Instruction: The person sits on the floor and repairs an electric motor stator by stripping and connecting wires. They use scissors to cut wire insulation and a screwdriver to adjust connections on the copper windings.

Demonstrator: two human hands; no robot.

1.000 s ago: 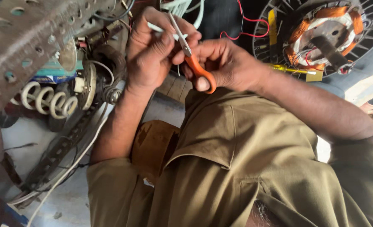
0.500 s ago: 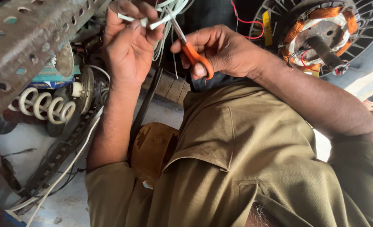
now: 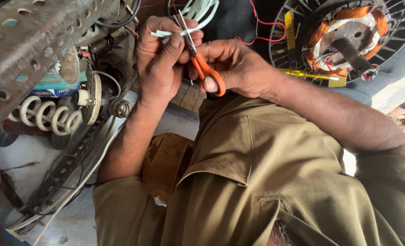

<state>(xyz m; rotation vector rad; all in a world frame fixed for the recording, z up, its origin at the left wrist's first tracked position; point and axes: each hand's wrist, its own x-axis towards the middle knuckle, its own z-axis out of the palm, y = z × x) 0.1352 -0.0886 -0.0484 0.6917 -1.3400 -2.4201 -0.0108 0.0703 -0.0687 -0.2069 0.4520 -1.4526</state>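
My left hand pinches a bundle of thin white sleeving strips between thumb and fingers, near the top middle of the view. My right hand grips small orange-handled scissors, thumb through one loop. The metal blades point up and cross the white strips right beside my left thumb. Both hands touch each other above my olive shirt.
A fan motor stator with copper windings and red wires lies at the upper right, with a yellow-handled screwdriver beside it. A perforated rusty metal bar, white coil spring and chain stand at the left. A brown wooden block sits below my left forearm.
Both hands have kept shifting slightly around the top middle of the view with the scissors and white strips. The scissor blades now sit across the strips at my left thumb.
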